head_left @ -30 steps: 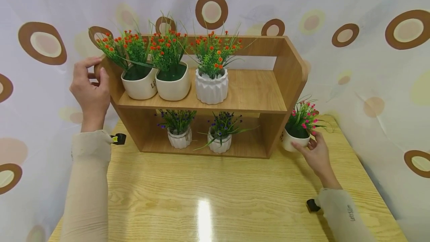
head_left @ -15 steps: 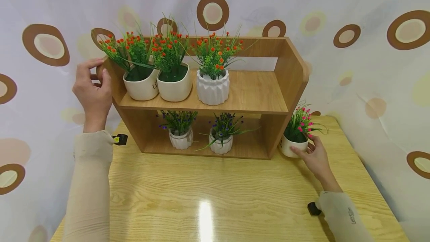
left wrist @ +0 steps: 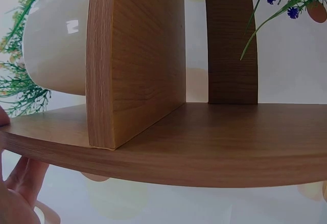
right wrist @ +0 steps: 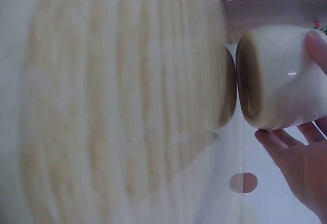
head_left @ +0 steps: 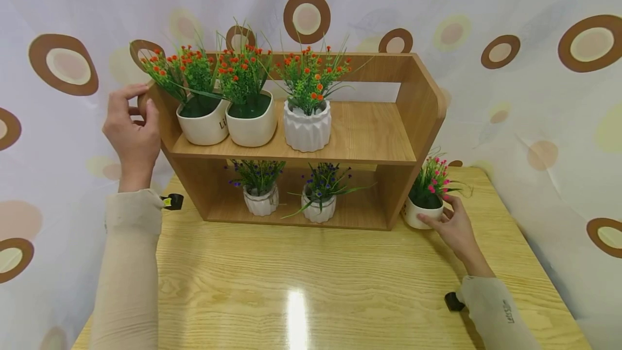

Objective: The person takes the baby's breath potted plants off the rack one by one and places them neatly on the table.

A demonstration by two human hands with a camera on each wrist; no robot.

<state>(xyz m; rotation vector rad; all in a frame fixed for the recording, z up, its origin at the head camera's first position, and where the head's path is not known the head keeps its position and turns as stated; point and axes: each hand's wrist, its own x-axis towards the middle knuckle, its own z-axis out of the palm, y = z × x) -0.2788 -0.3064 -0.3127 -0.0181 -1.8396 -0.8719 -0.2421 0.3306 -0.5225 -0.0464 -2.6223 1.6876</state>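
Observation:
My left hand (head_left: 132, 131) grips the upper left end of a two-tier wooden shelf (head_left: 364, 128), thumb on one face and fingers on the other. In the left wrist view that hand (left wrist: 20, 188) shows at the board's edge. Beside the shelf's right end, my right hand (head_left: 457, 226) holds a white pot with pink flowers (head_left: 424, 215) by its side. In the right wrist view the white pot (right wrist: 286, 78) is close over the table, fingers and thumb on either side of it. The pot stands upright in the head view.
Two cream pots (head_left: 250, 126) and a ribbed white pot (head_left: 307, 128) with orange-red flowers stand on the upper tier. Two small ribbed pots (head_left: 318, 207) with blue-purple flowers are on the lower tier. The wooden table (head_left: 291, 269) reaches a patterned curtain (head_left: 534, 96).
The pot with pink flowers has come down and slightly left, nearer the shelf's right end, in my right hand. My left hand keeps its grip on the shelf.

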